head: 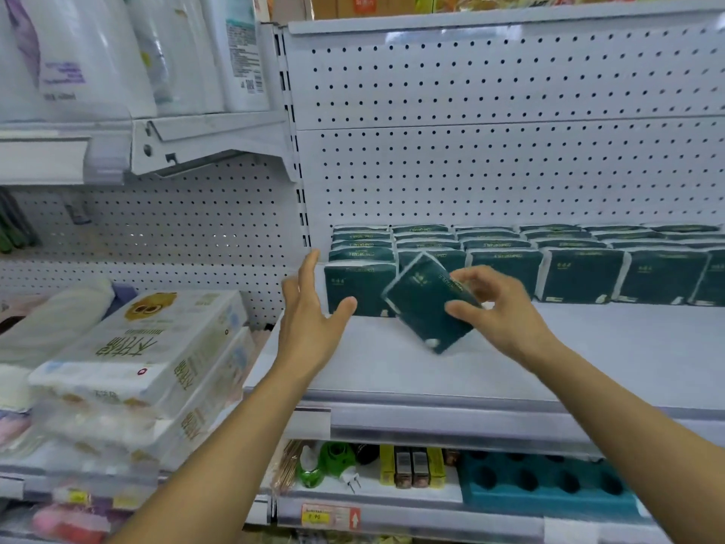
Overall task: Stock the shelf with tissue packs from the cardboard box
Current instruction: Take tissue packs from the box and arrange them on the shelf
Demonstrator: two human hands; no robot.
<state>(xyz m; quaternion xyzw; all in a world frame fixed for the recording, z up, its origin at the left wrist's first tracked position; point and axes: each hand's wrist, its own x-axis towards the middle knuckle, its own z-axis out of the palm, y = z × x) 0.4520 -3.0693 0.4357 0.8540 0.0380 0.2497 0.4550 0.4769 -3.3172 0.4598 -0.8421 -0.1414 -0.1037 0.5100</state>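
A dark green tissue pack [421,304] tilts on one corner over the white shelf [510,359], just in front of the stocked row. My right hand [498,308] holds it, thumb on the front face and fingers curled over its upper right edge. My left hand [310,308] is open with straight fingers, beside the leftmost pack of the row [355,286], not touching the tilted pack. Several rows of the same green packs [580,268] stand along the back of the shelf against the pegboard. The cardboard box is out of view.
White pegboard back panel [490,151] rises behind the shelf. Large white tissue bundles [149,359] are stacked on the left shelf. The lower shelf holds green items [333,461], yellow boxes [412,465] and a blue tray [549,480]. Bagged goods [117,53] sit upper left.
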